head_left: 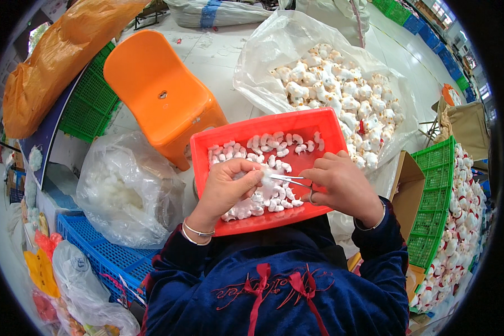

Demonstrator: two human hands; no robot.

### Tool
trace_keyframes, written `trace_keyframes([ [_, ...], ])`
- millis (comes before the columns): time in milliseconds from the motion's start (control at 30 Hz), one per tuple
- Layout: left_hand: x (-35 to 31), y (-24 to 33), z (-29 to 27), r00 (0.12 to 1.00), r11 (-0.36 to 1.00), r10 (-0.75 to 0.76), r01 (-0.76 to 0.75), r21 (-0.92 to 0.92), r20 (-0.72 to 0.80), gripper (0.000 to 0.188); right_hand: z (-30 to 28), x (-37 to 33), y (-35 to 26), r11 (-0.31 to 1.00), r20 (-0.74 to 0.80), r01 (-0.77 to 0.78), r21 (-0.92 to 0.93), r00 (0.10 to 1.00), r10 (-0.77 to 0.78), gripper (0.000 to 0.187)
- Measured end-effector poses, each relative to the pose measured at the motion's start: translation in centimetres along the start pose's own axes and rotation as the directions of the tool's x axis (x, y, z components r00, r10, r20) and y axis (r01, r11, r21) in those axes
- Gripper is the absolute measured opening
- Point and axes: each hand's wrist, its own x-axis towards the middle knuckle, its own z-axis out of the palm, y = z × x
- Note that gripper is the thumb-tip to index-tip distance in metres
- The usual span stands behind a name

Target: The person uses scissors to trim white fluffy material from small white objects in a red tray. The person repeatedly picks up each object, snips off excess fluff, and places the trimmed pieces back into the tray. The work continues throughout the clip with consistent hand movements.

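Observation:
My left hand [225,187] is closed in a pinch on a tuft of white stuffing [269,183]; whether a small plush piece is also between its fingers is hidden. My right hand [344,182] has its fingers in the loops of silver forceps [288,177], whose tips point left and touch the white tuft. Both hands are above a red plastic tub [266,124] resting at my lap. Inside it lie several small, curved white plush pieces [267,143], spread along the far side and heaped below my hands.
Beyond the tub, a large clear bag [257,61] holds several white plush pieces. An orange plastic chair [157,95] stands far left. A clear bag of white stuffing [117,193] sits left, by a blue crate [89,238]. Right are a cardboard box [407,190] and a green crate [431,210].

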Motion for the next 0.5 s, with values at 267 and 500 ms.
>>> trace_keyframes([
  [267,1.0,-1.7,-1.2,0.990,0.977,0.051,-0.077,-0.199,-0.134,0.007,0.0,-0.4,-0.5,1.000,-0.233,0.005,0.002,0.973,-0.004,0.052],
  [500,0.4,-0.3,-0.4,0.994,0.986,0.005,-0.023,-0.164,-0.113,0.010,0.8,-0.4,0.2,0.994,-0.166,-0.043,-0.096,0.986,0.027,0.049],
])
